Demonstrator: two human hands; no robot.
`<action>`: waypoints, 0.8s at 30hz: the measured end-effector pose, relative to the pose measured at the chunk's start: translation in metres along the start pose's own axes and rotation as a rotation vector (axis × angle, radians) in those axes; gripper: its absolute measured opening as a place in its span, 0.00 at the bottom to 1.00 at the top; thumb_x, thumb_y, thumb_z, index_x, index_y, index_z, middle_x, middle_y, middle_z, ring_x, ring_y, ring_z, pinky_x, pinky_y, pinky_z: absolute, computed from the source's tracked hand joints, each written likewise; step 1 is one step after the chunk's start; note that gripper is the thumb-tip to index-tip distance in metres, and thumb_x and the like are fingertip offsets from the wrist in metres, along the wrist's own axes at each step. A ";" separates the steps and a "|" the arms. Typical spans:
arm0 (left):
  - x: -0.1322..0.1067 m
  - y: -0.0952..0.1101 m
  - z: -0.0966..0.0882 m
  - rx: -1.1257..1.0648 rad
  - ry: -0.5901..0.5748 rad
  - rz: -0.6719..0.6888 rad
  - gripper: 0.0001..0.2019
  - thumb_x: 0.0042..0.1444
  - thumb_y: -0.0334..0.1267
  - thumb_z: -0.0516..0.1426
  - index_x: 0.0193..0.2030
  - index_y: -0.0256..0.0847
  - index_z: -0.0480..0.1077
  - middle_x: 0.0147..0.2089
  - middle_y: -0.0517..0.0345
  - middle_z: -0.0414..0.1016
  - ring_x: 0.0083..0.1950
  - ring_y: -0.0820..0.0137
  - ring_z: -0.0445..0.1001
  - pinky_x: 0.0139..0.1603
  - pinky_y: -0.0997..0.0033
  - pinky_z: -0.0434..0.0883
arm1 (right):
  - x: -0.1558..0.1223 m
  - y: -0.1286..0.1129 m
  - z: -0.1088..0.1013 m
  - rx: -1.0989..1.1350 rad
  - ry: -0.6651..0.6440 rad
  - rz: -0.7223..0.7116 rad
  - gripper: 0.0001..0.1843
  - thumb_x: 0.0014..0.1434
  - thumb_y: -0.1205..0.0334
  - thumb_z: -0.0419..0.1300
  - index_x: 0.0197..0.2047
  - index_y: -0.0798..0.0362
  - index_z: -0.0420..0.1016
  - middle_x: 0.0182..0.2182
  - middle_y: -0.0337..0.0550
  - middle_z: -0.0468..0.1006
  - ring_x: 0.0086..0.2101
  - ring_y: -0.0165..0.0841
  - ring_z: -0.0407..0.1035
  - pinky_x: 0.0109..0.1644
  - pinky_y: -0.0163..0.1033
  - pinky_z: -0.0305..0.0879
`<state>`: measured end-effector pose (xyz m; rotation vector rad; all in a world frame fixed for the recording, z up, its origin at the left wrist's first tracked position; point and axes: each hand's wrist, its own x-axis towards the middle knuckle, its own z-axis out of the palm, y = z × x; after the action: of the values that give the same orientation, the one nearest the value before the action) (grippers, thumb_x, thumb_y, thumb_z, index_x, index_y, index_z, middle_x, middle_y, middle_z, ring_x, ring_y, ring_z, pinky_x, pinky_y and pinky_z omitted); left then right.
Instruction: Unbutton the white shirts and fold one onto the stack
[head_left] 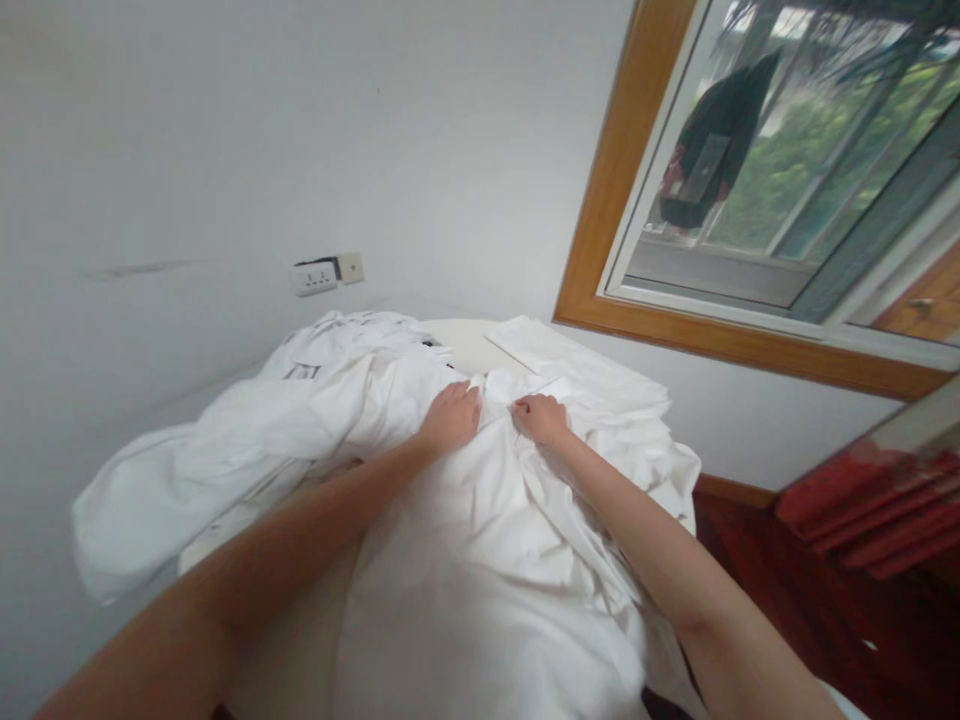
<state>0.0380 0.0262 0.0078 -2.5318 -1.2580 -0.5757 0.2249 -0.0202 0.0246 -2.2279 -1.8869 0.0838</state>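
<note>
A large white cloth (480, 560) lies crumpled over a pale round table (465, 345) by the wall. My left hand (452, 415) rests on the cloth with its fingers curled around a fold near the far edge. My right hand (541, 417) is close beside it, fingers pinched on the same white cloth. Both forearms stretch across the fabric from the near side. A further heap of white cloth (315, 385) with dark printed marks lies to the left of my hands.
A folded white piece (540, 345) sits at the table's far right. A wall socket (315, 277) is behind the table. A wood-framed window (750, 200) is on the right, dark red wooden furniture (862, 520) below it.
</note>
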 end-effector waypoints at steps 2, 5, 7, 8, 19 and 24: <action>-0.014 0.002 0.007 0.010 -0.057 -0.046 0.22 0.63 0.41 0.45 0.60 0.33 0.63 0.62 0.40 0.64 0.63 0.56 0.61 0.62 0.55 0.60 | 0.006 -0.011 0.002 0.028 -0.010 0.022 0.20 0.62 0.47 0.49 0.51 0.43 0.74 0.49 0.45 0.75 0.50 0.42 0.66 0.48 0.44 0.61; -0.025 0.001 0.015 0.004 -0.132 -0.069 0.24 0.64 0.44 0.44 0.61 0.36 0.63 0.64 0.42 0.62 0.64 0.54 0.60 0.63 0.52 0.58 | 0.012 -0.021 0.007 0.066 0.013 0.038 0.18 0.62 0.48 0.51 0.49 0.46 0.73 0.48 0.46 0.75 0.49 0.41 0.67 0.46 0.42 0.61; -0.025 -0.001 0.016 -0.009 -0.153 -0.065 0.24 0.64 0.45 0.44 0.62 0.38 0.63 0.65 0.44 0.61 0.66 0.55 0.59 0.64 0.51 0.57 | 0.015 -0.021 0.010 0.082 0.058 0.052 0.16 0.63 0.52 0.49 0.48 0.49 0.71 0.46 0.48 0.76 0.47 0.40 0.68 0.45 0.41 0.61; -0.025 -0.001 0.015 -0.015 -0.156 -0.064 0.24 0.63 0.45 0.45 0.63 0.39 0.62 0.65 0.44 0.61 0.66 0.55 0.58 0.64 0.51 0.57 | 0.017 -0.019 0.010 0.093 0.077 0.061 0.15 0.63 0.55 0.49 0.48 0.51 0.70 0.44 0.49 0.77 0.45 0.39 0.69 0.44 0.41 0.61; -0.037 -0.007 0.003 -0.084 -0.221 -0.065 0.31 0.62 0.55 0.43 0.66 0.41 0.57 0.68 0.40 0.53 0.69 0.52 0.52 0.66 0.44 0.50 | 0.031 0.008 0.013 0.270 0.072 0.034 0.09 0.60 0.64 0.55 0.43 0.54 0.72 0.40 0.45 0.79 0.40 0.32 0.71 0.41 0.33 0.61; -0.043 0.002 -0.004 -0.054 -0.229 -0.132 0.33 0.60 0.58 0.43 0.66 0.38 0.57 0.68 0.37 0.53 0.69 0.52 0.51 0.63 0.42 0.51 | 0.026 0.015 0.010 0.298 -0.031 -0.009 0.11 0.59 0.66 0.53 0.40 0.54 0.77 0.33 0.42 0.80 0.35 0.29 0.72 0.38 0.30 0.61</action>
<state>0.0150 -0.0064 -0.0079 -2.6339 -1.5157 -0.3571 0.2424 0.0042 0.0144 -2.0283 -1.7662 0.3739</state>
